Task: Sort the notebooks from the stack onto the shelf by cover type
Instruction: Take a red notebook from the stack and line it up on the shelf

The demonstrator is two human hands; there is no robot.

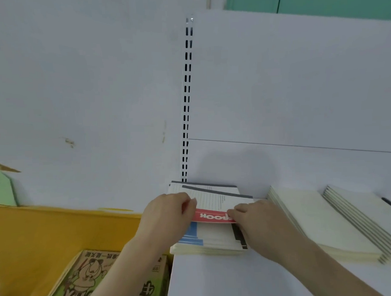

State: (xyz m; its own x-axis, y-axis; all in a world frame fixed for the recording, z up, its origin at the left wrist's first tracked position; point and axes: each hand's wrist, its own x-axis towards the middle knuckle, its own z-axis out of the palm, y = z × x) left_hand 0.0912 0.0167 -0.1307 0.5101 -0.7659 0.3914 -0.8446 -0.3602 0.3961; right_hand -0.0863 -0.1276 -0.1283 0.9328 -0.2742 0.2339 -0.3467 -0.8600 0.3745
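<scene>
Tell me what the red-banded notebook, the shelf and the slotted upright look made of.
Red-banded notebook: paper with a thin printed card cover, judging by its ruled print and slim edges. Shelf: smooth, matte white board, probably painted metal or laminate. Slotted upright: likely white-painted metal, with punched paired slots.

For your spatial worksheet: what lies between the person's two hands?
In the head view, the notebook's red band spans between the left hand and right hand.

the top notebook (pixel 214 210) bears a red band reading "ook" upside down, the rest hidden.
</scene>
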